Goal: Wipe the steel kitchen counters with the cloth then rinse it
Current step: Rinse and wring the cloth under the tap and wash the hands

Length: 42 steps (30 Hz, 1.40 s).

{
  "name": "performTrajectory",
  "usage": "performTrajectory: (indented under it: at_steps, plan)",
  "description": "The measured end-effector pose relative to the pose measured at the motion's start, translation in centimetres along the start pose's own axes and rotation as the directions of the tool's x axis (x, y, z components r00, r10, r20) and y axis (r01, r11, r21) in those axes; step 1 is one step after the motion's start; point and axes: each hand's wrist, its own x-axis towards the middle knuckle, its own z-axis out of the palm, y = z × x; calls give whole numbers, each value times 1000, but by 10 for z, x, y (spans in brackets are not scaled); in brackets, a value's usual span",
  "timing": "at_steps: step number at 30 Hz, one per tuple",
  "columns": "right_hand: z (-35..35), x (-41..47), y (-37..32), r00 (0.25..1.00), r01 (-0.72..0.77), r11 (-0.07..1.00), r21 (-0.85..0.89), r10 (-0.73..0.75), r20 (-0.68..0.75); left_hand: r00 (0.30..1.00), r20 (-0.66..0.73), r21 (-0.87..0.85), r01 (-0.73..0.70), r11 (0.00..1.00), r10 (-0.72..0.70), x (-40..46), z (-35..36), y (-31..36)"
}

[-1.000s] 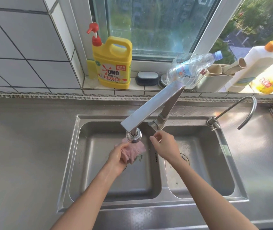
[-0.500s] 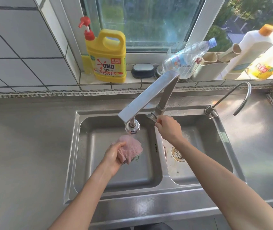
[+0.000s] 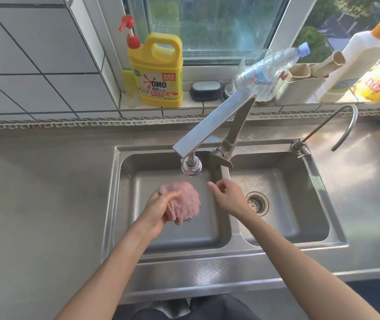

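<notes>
1. The left hand (image 3: 161, 207) grips the pink cloth (image 3: 183, 202), bunched into a ball, with fingers curled around it.
2. The cloth is held above the left basin (image 3: 136, 229) of the steel sink, just below the tap head (image 3: 191, 166).
3. The right hand (image 3: 227, 195) is at the tip of the tap lever (image 3: 224, 173), over the wall between the two basins; its fingers are loosely bent, and I cannot tell if they touch the lever or pinch it.
4. The two hands are apart.
5. The right basin (image 3: 300, 215) has a round drain strainer (image 3: 256, 203) in its bottom.
6. A thin curved second tap (image 3: 336, 125) stands at the back right corner of the sink.
7. On the window sill: a yellow jug (image 3: 159, 72) with a red pump, a dark soap box (image 3: 205, 90), a clear bottle (image 3: 267, 70) lying tilted, a beige holder (image 3: 300, 88) with rolled things in it, and a white bottle (image 3: 355, 63) with an orange cap.
8. The steel table (image 3: 46, 204) surrounds the sink.
</notes>
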Motion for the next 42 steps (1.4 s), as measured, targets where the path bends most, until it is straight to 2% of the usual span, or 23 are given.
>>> performTrajectory:
  at_steps: [2,5,7,10,13,15,17,19,21,24,26,27,30,33,35,37,40,42]
  plan:
    - [12,-21,-11,970,-91,959,267,24,242,999,21,31,-30,999,29,-6,1,2]
    - [23,-44,-25,870,-245,858,451,-11,493,998,60,23,-26,999,25,-17,5,4]
    - [29,-54,-33,845,-259,845,469,-38,534,995,95,-29,13,1000,-10,-22,3,6]
    - [37,-62,-44,856,-171,861,480,-111,504,982,188,-95,41,995,-22,-31,-7,13]
    - [39,-66,-56,852,-176,859,481,-111,511,985,171,69,-45,997,33,-36,-21,15]
    - [38,-68,-64,817,-218,845,488,-116,566,985,118,208,-150,967,127,-36,-31,18]
    - [37,-69,-71,760,-278,802,528,-152,631,982,99,243,-181,953,162,-35,-43,24]
    - [36,-71,-81,696,-357,720,595,-219,684,973,191,153,-161,975,130,-34,-52,32]
    - [39,-75,-92,631,-439,625,646,-297,717,911,393,33,-147,989,123,-34,-49,39]
    - [50,-84,-108,558,-553,503,665,-370,743,836,535,-241,19,970,117,-30,-39,41]
    - [58,-90,-116,521,-624,417,661,-409,750,761,623,-322,40,946,181,-28,-31,39]
    - [61,-93,-118,514,-655,371,659,-421,747,744,632,-351,22,936,219,-29,-28,39]
    - [66,-100,-120,562,-669,299,681,-396,726,787,574,-409,37,912,226,-31,-24,52]
    - [64,-98,-118,567,-643,362,675,-369,737,830,529,-360,30,933,177,-27,-27,64]
    - [61,-89,-117,555,-599,494,630,-311,772,890,431,-240,-45,970,148,-23,-28,68]
    - [61,-78,-115,604,-491,672,554,-196,773,956,259,-110,-115,987,140,-14,-28,65]
    - [68,-60,-111,704,-261,916,305,-36,709,991,-33,24,-128,991,129,3,-24,51]
    - [73,-51,-112,767,-53,997,62,1,642,966,-174,265,-143,953,193,14,-20,44]
